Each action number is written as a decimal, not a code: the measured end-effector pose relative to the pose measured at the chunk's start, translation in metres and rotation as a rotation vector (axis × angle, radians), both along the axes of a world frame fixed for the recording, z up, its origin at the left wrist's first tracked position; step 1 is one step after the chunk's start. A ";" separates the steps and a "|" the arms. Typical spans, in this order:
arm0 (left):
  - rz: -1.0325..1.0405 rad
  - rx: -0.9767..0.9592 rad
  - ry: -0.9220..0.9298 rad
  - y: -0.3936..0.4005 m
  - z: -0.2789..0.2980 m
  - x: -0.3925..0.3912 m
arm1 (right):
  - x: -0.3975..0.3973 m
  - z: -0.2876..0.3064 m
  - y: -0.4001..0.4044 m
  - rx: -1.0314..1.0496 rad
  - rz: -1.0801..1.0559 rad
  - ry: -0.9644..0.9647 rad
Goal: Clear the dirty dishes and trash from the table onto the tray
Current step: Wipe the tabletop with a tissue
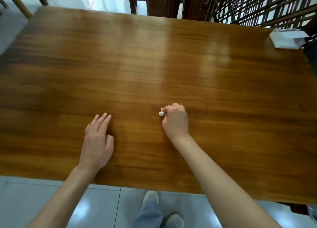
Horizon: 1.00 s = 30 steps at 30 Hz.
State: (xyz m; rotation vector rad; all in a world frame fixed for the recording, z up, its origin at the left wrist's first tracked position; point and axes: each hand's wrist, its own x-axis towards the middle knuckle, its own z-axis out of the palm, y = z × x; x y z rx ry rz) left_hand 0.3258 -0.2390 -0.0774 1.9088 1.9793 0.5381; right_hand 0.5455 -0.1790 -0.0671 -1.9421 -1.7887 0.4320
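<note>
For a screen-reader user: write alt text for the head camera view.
A person's right hand pinches a small white scrap over a wooden table; the left hand rests flat with straight fingers. A white box sits at the far right corner.

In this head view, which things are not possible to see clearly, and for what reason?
- Tray: not in the head view, so its place is unknown.
- White scrap: mostly covered by the right hand pinching it; too small to say what it is.
- White box at the far right of the table: blurred, so any contents cannot be told.
- Under the left hand: hidden by the palm.
</note>
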 end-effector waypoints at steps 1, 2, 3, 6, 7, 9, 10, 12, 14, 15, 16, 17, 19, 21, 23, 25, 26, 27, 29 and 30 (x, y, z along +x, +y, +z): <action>0.005 0.004 0.005 -0.001 -0.001 -0.003 | -0.014 0.000 -0.006 0.005 0.068 0.003; 0.008 0.007 0.010 -0.002 -0.002 -0.006 | -0.028 0.000 -0.014 0.005 0.149 0.007; 0.015 0.008 0.014 -0.002 -0.003 -0.008 | -0.042 -0.001 -0.023 0.004 0.235 0.014; 0.039 0.018 0.016 -0.002 -0.003 -0.015 | -0.072 0.001 -0.054 -0.007 0.474 0.033; 0.049 0.025 0.016 -0.002 -0.002 -0.017 | -0.074 0.002 -0.061 -0.028 0.532 0.040; 0.072 0.027 0.014 -0.002 0.001 -0.021 | -0.071 0.003 -0.061 -0.064 0.578 0.029; 0.079 0.025 0.013 -0.002 0.003 -0.024 | -0.068 0.005 -0.057 -0.063 0.565 0.032; 0.084 0.023 0.016 -0.003 0.005 -0.028 | -0.066 0.007 -0.047 -0.025 0.507 0.053; 0.085 0.019 0.021 -0.004 0.006 -0.033 | -0.073 0.010 -0.043 0.007 0.518 0.024; 0.087 0.016 0.022 -0.005 0.007 -0.035 | -0.079 0.010 -0.046 0.015 0.558 0.011; 0.090 0.015 0.021 -0.005 0.007 -0.036 | -0.084 0.009 -0.051 0.011 0.610 0.007; 0.093 0.016 0.019 -0.006 0.007 -0.037 | -0.089 0.007 -0.058 -0.001 0.659 0.007; 0.092 0.022 0.024 -0.007 0.008 -0.037 | -0.093 0.004 -0.069 -0.020 0.724 0.003; 0.089 0.028 0.023 -0.007 0.008 -0.036 | -0.087 0.002 -0.075 -0.030 0.773 -0.017; 0.089 0.029 0.011 -0.008 0.009 -0.033 | -0.075 0.005 -0.079 -0.028 0.836 -0.044; 0.086 0.031 -0.006 -0.007 0.009 -0.028 | -0.061 0.008 -0.084 -0.034 0.891 -0.059; 0.081 0.033 -0.016 -0.007 0.009 -0.024 | -0.053 0.010 -0.087 -0.046 0.912 -0.066; 0.075 0.034 -0.026 -0.007 0.010 -0.020 | -0.044 0.012 -0.091 -0.060 0.927 -0.078; 0.062 0.036 -0.045 -0.007 0.011 -0.012 | -0.019 0.014 -0.096 -0.091 0.927 -0.114; 0.054 0.039 -0.052 -0.008 0.012 -0.010 | -0.004 0.016 -0.097 -0.105 0.906 -0.132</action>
